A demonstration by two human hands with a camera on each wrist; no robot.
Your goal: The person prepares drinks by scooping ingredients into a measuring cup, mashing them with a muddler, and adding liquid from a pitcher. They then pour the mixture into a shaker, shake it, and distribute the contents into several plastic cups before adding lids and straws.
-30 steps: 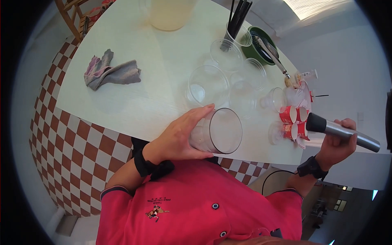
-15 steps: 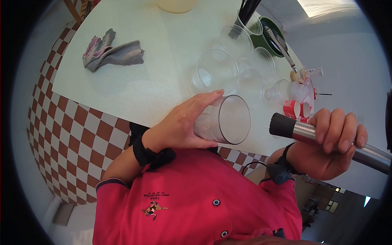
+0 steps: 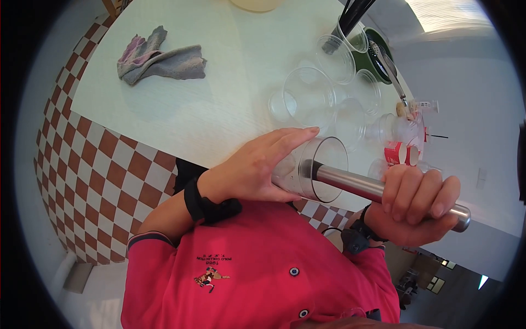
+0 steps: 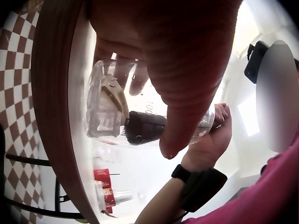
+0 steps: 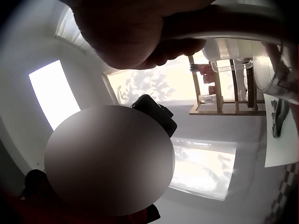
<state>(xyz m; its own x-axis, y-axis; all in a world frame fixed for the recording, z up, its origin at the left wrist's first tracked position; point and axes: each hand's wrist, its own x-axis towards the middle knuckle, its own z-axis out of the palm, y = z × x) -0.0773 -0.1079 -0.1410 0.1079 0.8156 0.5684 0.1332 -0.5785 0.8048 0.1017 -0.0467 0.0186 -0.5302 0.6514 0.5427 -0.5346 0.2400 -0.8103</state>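
Note:
In the head view the left hand (image 3: 263, 166) grips a clear cup (image 3: 329, 189) round its side, near the table's front edge. The right hand (image 3: 413, 205) holds a steel muddler (image 3: 356, 183) by its shaft, and its black head is inside the cup. The left wrist view shows the dark toothed head (image 4: 144, 127) close to ice and a pale slice (image 4: 114, 100) in the bottom of the cup; whether it touches them I cannot tell. In the right wrist view the right hand (image 5: 135, 35) is dark and partly cut off.
Behind the cup stand clear plastic cups (image 3: 309, 97). A grey cloth (image 3: 164, 63) lies at the left of the table (image 3: 230, 71). Toward the right are a green bowl (image 3: 378, 55) with a metal utensil, black straws (image 3: 356, 16) and red-and-white cartons (image 3: 397, 153).
The right hand has brought the muddler leftward from the right side, and its head has entered the cup. The left hand has kept its grip on the cup. The camera view has shifted.

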